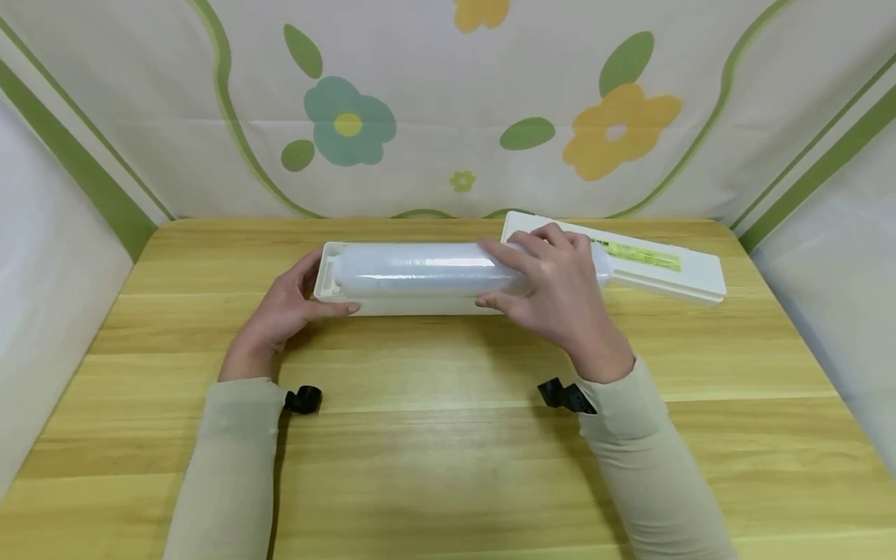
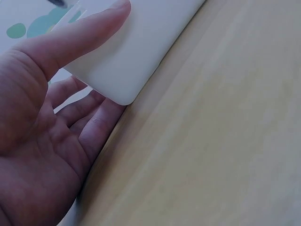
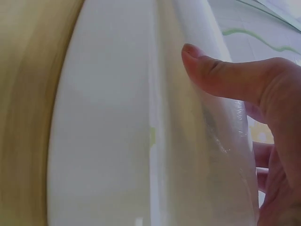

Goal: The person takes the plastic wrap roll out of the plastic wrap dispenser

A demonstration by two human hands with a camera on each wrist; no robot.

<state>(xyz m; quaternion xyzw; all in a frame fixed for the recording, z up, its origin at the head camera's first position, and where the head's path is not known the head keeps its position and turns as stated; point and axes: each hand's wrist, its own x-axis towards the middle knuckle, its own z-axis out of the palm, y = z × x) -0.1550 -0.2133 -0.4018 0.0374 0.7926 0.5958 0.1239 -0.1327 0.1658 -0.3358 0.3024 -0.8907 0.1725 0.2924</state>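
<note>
A roll of cling film (image 1: 420, 264) lies lengthwise in a long white box (image 1: 413, 306) on the table. Its right end sits a little higher and reaches past my right hand (image 1: 556, 288). That hand grips the roll from above, thumb on the near side and fingers over the far side. In the right wrist view the thumb presses on the shiny film (image 3: 207, 141). My left hand (image 1: 280, 303) holds the box's left end, thumb along the near wall and fingers behind the end. The left wrist view shows the thumb on the white box wall (image 2: 117, 61).
Behind the roll's right end lies a long white lid (image 1: 700, 274) at an angle, with a yellow-green label (image 1: 644, 255). The wooden table (image 1: 420, 451) ends at the back against a white cloth with flowers (image 1: 434, 179). White side walls stand left and right.
</note>
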